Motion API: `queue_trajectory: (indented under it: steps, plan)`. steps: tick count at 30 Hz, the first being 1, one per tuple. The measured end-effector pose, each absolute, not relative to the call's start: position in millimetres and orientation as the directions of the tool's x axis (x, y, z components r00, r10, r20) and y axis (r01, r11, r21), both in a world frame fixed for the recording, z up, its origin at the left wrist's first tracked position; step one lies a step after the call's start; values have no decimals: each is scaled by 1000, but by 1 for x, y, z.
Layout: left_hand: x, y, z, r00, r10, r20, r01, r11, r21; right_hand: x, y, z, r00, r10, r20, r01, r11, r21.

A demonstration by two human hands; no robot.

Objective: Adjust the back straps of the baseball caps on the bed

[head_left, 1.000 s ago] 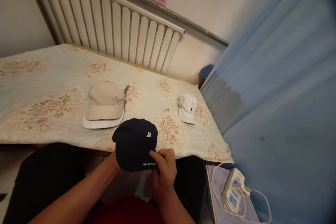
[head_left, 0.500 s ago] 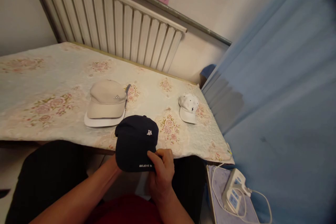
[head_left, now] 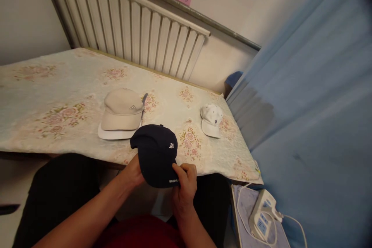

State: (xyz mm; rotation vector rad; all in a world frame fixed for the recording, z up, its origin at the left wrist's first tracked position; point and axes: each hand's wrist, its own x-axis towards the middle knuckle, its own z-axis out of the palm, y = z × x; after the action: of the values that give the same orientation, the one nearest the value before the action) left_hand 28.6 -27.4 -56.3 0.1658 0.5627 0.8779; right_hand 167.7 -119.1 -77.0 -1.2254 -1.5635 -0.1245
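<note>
A navy baseball cap with a white LA logo is held over the near edge of the bed, brim tilted down toward me. My right hand pinches the right side of its brim, thumb on top, partly covering the white lettering. Behind the cap's left side goes my left hand; its fingers are hidden there. Just beyond, to the left, a beige cap rests on top of a white-brimmed cap. Farther right lies a small white cap with a dark emblem.
The floral bedspread covers the bed in front of me. A radiator stands along the wall behind it. On the right hangs a blue curtain, and a white power strip with cords sits on a low surface.
The navy cap has turned, its brim swinging to the right. My left hand shows more beside the cap's left edge. My right hand keeps its pinch on the brim.
</note>
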Motion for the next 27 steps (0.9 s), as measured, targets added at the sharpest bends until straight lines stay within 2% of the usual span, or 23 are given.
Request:
queue_trajectory:
  steps: [3,5,9,14,16,21,27]
  plan:
    - [31,-22,-50,425,800,-423,-651,595,472,172,-118,-76,146,623,768,742,444,-502]
    - [29,-21,-46,400,810,-429,-658,580,480,173,-118,-76,162,618,769,752,427,-502]
    - [21,-17,-46,445,793,-416,-706,596,382,175,-116,-80,168,637,752,746,417,-520]
    - [14,-15,-42,535,801,-270,-754,596,275,177,-116,-85,186,657,731,744,392,-541]
    - [15,-15,-40,545,796,-264,-737,604,302,177,-116,-87,184,666,723,740,391,-547]
    - [22,-15,-43,459,796,-395,-678,601,423,178,-115,-94,180,671,720,732,398,-554]
    - [27,-14,-45,390,810,-437,-663,577,478,180,-113,-101,158,667,728,733,415,-539]
